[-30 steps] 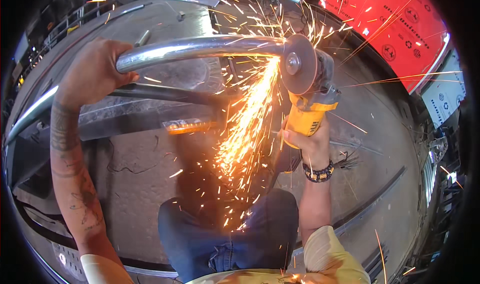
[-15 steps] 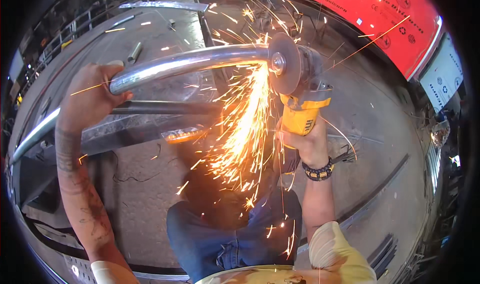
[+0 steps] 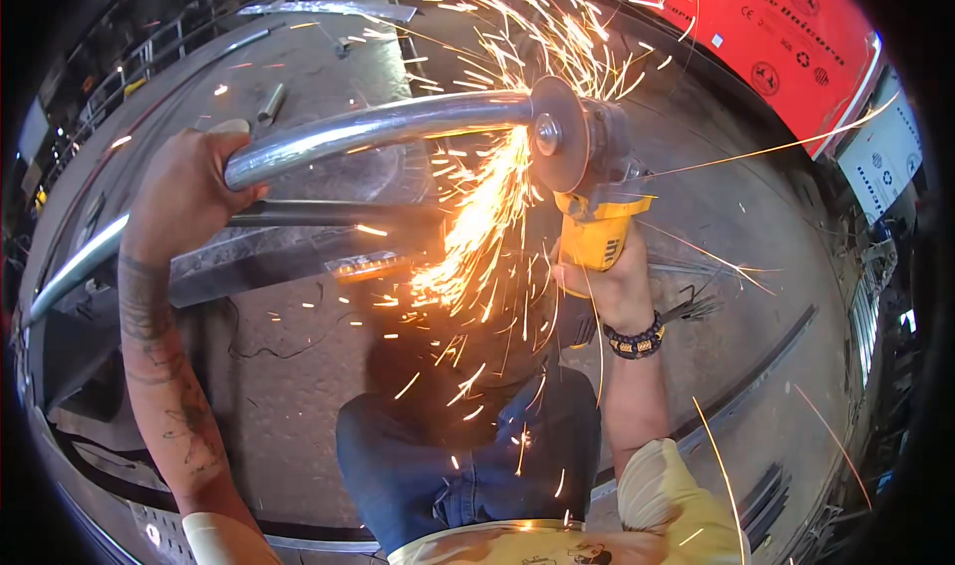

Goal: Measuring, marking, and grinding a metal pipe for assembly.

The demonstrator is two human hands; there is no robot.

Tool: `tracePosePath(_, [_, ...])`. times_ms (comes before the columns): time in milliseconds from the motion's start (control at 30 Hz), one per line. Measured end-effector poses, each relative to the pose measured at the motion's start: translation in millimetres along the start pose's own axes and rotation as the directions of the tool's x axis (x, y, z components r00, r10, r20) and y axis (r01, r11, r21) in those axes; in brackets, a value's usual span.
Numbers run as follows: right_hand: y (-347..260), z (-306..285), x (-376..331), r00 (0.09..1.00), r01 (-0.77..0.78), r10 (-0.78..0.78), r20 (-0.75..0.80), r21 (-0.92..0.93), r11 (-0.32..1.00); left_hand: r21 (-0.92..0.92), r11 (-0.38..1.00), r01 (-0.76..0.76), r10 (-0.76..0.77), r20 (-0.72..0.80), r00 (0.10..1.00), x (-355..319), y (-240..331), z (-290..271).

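Note:
My left hand [image 3: 189, 187] is wrapped around a shiny curved metal tube [image 3: 378, 127], which runs from the far left across to the middle. In my right hand [image 3: 619, 282] is a yellow angle grinder [image 3: 597, 242], held upright by its body. Its disc [image 3: 559, 135] meets the tube's right end. Bright sparks [image 3: 482, 222] pour down from that contact, and more fly up and away behind it. The sparks' glare partly hides the exact contact point. Below the tube lies a dark straight bar [image 3: 338, 213].
A big red panel [image 3: 761, 43] stands at the far right with a pale sheet [image 3: 883, 162] beside it. A short pipe piece [image 3: 271, 103] lies on the grey surface at the far left. Below the tube sits an orange-lit level-like piece [image 3: 366, 267]. Long metal strips lie at the right.
The grinder disc has shifted slightly left and down against the tube end. More sparks now spray upward behind the disc. My left hand keeps its hold, moving slightly right.

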State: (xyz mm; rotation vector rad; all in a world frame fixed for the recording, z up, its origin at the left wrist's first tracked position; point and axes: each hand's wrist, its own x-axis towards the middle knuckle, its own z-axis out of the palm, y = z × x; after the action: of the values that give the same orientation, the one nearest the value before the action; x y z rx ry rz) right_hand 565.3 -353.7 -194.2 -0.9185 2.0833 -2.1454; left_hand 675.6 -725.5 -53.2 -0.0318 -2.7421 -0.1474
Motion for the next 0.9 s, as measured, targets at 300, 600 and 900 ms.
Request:
tracePosePath(300, [-13, 4, 1, 0.999, -0.05, 0.05, -0.017, -0.007, 0.999, -0.035, 0.999, -0.002, 0.003, 0.03, 1.0, 1, 0, -1])
tracePosePath(600, [-14, 8, 2, 0.997, -0.065, 0.067, -0.025, 0.051, 0.997, 0.003, 1.0, 0.01, -0.01, 0.029, 1.0, -2, 3, -3])
tracePosePath(900, [-7, 12, -4, 0.997, -0.079, 0.079, -0.003, 0.085, 0.993, -0.037, 0.999, -0.016, 0.018, 0.05, 0.999, 1, -1, -4])
